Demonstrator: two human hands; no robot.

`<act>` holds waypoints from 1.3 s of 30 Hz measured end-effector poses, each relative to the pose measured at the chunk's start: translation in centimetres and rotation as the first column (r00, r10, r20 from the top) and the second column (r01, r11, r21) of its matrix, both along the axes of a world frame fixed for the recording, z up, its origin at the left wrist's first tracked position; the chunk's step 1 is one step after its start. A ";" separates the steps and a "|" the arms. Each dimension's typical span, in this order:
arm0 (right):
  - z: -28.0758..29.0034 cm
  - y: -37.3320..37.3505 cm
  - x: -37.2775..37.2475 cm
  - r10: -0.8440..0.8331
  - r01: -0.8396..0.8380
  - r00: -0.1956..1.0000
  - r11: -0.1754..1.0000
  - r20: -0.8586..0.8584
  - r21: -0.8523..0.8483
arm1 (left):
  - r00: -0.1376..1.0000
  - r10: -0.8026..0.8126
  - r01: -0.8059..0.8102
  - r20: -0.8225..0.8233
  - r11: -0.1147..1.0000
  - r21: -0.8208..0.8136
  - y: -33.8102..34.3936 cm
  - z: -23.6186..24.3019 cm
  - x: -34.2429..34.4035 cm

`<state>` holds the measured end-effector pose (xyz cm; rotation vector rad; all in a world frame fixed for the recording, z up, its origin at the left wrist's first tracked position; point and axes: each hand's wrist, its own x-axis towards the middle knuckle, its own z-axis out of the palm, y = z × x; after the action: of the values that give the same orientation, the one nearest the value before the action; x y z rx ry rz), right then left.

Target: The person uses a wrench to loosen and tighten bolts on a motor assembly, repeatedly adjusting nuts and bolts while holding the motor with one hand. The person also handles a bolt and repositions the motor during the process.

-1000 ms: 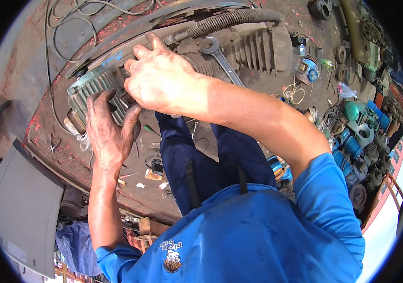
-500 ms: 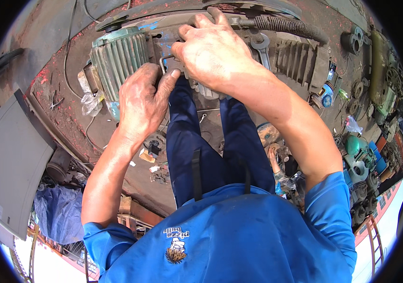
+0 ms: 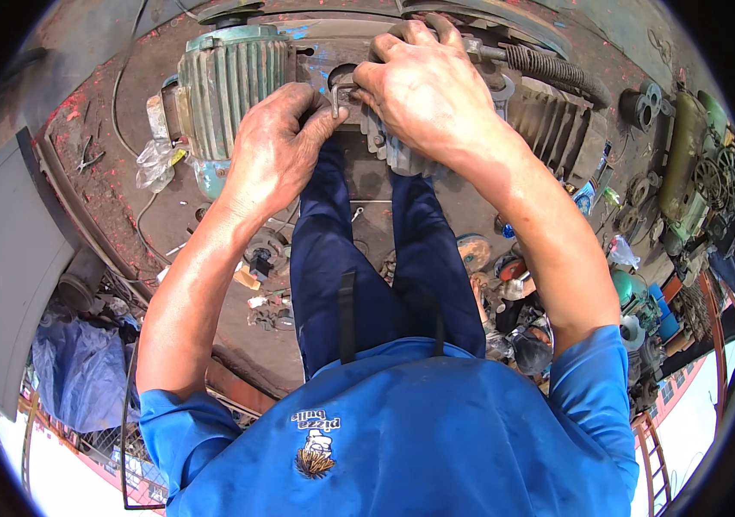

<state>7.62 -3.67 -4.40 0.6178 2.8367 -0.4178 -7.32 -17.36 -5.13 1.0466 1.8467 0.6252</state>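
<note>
My left hand [image 3: 277,146] pinches the long arm of a bent hex key [image 3: 335,102] between thumb and fingers. The key's short end points right, toward the grey metal housing. My right hand [image 3: 432,90] is closed over the top of this finned housing [image 3: 406,158], its thumb side beside the key's short end; what its fingertips grip is hidden. Left of my left hand stands a green ribbed electric motor [image 3: 234,95]. Just right of my right hand, part of an open-end wrench [image 3: 503,93] shows.
A coiled spring-like rod [image 3: 548,65] and a finned casing [image 3: 552,121] lie on the right. Pliers [image 3: 87,155] and a clear plastic bag [image 3: 158,164] are at left. Loose parts cover the ground by my legs; a grey cabinet [image 3: 10,267] stands far left.
The view has shifted, moving the motor and both hands slightly to the right. The hex key shows more plainly in my left hand. My right hand now covers more of the wrench.
</note>
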 end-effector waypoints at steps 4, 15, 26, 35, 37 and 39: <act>1.1 0.8 -0.2 0.070 -0.073 0.996 0.995 -0.054 -0.062 | 0.876 -0.116 0.287 -0.468 0.906 0.313 1.2 0.1 -0.4; 0.4 0.7 -0.2 0.104 -0.106 0.992 0.994 -0.068 -0.032 | 0.442 0.651 -0.393 0.618 0.759 -0.519 1.4 -0.1 0.4; 0.0 0.4 -0.3 0.078 -0.088 0.987 0.994 -0.138 -0.066 | 0.914 -0.139 0.222 -0.380 0.957 0.185 0.4 -1.2 -0.9; -0.3 0.4 0.2 0.019 -0.020 0.999 1.000 -0.032 -0.019 | 0.892 -0.070 0.250 -0.446 0.899 0.359 0.8 1.1 -0.1; 0.2 0.3 -0.1 0.011 -0.010 1.000 0.999 0.018 -0.036 | 0.841 -0.118 0.334 -0.528 0.881 0.335 0.9 0.0 -0.7; 0.3 0.1 -0.2 0.014 -0.013 1.000 1.000 0.023 -0.026 | 0.907 -0.107 0.213 -0.408 0.951 0.222 1.4 0.0 -0.5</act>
<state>7.43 -3.60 -4.11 0.5945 2.8067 -0.4418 -7.81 -15.97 -5.12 1.5808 2.0237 0.6028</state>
